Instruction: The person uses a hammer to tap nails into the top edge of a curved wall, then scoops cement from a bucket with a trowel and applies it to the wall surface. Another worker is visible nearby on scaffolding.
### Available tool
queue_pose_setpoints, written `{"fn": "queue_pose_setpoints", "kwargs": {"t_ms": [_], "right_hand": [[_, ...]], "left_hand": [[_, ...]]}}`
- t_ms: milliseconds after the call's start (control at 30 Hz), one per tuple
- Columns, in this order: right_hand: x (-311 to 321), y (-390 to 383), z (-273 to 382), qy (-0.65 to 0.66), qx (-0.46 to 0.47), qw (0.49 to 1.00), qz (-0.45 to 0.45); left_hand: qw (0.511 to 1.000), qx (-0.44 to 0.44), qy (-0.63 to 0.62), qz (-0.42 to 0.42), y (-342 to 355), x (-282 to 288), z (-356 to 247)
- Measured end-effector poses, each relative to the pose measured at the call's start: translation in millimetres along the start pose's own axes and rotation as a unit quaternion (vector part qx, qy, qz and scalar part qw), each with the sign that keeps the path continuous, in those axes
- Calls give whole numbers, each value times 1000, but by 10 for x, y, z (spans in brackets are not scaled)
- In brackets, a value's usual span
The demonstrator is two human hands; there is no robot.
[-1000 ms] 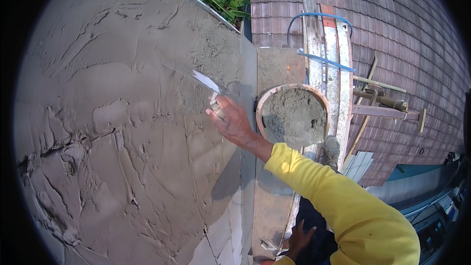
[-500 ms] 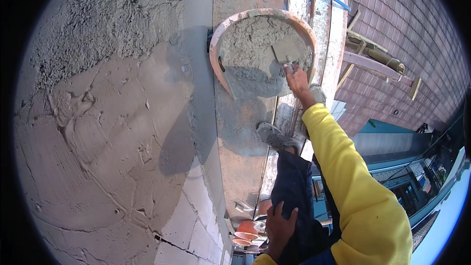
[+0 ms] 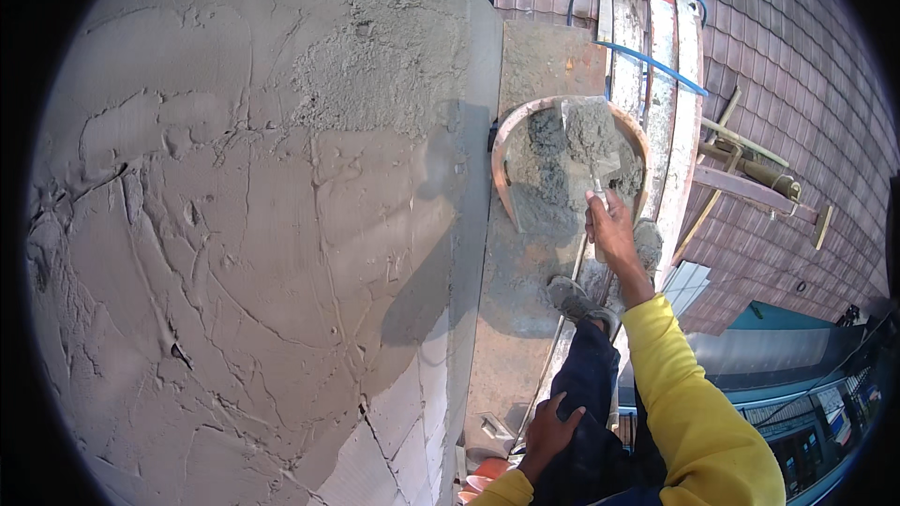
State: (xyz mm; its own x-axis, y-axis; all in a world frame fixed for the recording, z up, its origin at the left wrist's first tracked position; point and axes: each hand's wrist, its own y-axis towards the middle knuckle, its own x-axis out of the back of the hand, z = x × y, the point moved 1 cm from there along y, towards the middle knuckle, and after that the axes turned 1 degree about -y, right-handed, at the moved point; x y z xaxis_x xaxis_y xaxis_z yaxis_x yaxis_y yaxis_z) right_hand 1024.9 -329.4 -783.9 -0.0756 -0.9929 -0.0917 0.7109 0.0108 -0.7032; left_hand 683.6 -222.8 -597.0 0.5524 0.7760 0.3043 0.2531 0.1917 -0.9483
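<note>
My right hand [image 3: 611, 230] grips the handle of a trowel [image 3: 589, 142] whose blade is heaped with wet grey mortar, held just above a round orange pan [image 3: 503, 161] of mortar. A yellow sleeve covers that arm. My left hand [image 3: 548, 431] rests on my dark-trousered thigh near the lower edge, fingers spread, holding nothing. The pan sits on a mortar-smeared board [image 3: 534, 56] beside the freshly plastered wall [image 3: 244, 225].
My grey shoe [image 3: 579, 300] stands on the board below the pan. Wooden planks and blue hose [image 3: 647, 47] run along the right of the pan. A brown tiled roof [image 3: 787, 66] lies below right. Bare blocks [image 3: 394, 422] show at the wall's lower part.
My right hand left the wall, went to the pan, and now lifts the trowel loaded with mortar. The view has swung down and back up.
</note>
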Motion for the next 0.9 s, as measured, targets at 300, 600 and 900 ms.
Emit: {"fn": "queue_pose_setpoints", "kwargs": {"t_ms": [300,600,900], "right_hand": [[-128,-1853,2785,107,354,876,-308],[-1922,-1633,2546,-61,408,833,-370],[-1720,-3209,884,-122,283,945,106]], "left_hand": [[984,-45,-167,34,-680,208,768],[967,-54,-246,-36,-990,234,1348],[955,-160,-246,52,-842,-19,910]]}}
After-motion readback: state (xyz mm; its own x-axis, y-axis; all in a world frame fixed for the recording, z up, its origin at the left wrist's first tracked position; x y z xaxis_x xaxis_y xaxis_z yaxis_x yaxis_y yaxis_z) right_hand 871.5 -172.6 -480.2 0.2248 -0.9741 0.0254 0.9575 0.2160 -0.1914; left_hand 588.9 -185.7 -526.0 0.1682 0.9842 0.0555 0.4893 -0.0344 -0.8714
